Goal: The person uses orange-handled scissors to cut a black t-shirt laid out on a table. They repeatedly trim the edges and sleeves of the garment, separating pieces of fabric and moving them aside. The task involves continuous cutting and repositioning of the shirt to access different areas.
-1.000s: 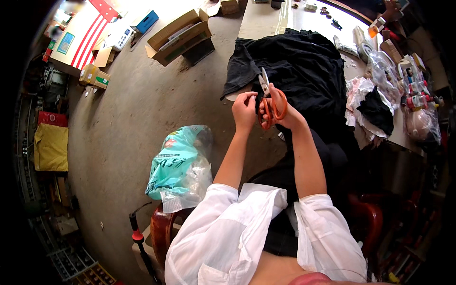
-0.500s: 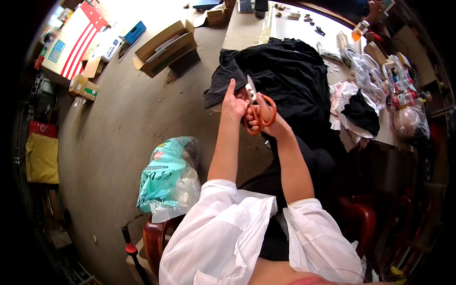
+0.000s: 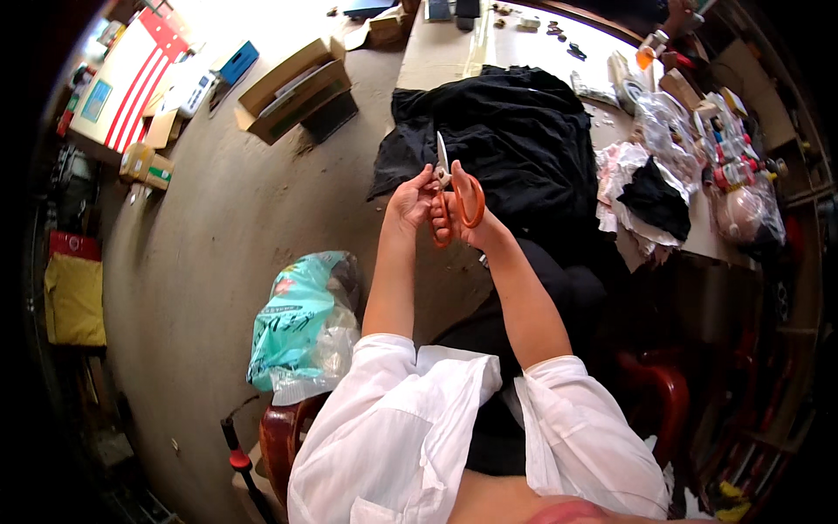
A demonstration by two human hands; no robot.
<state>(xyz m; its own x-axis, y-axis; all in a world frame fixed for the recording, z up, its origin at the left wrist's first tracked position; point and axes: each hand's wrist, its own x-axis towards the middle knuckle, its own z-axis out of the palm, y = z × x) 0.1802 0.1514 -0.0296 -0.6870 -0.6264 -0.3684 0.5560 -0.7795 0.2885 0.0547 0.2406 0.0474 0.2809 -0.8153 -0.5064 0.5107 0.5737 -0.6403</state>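
My right hand [image 3: 467, 210] grips orange-handled metal scissors [image 3: 443, 153], their blades pointing away from me. My left hand [image 3: 408, 203] is beside them, its fingers closed near the pivot, its thumb raised against the base of the blades; whatever is between those fingertips is too small to make out. Behind both hands a crumpled black cloth [image 3: 506, 131] lies spread over the near left part of the table [image 3: 436, 61] and hangs down toward my dark-clothed lap.
Fabric scraps [image 3: 615, 175], plastic bags [image 3: 655, 118] and small items crowd the table's right side. An open carton [image 3: 288, 96] stands on the floor ahead left. A turquoise bag [image 3: 288, 323] sits beside my wooden chair [image 3: 284, 419]. A red-striped board [image 3: 131, 87] is at far left.
Half a second ago my left hand was more open beside the blades; now its fingers have drawn closed. The scissors have shifted slightly, and the whole view has moved a little.
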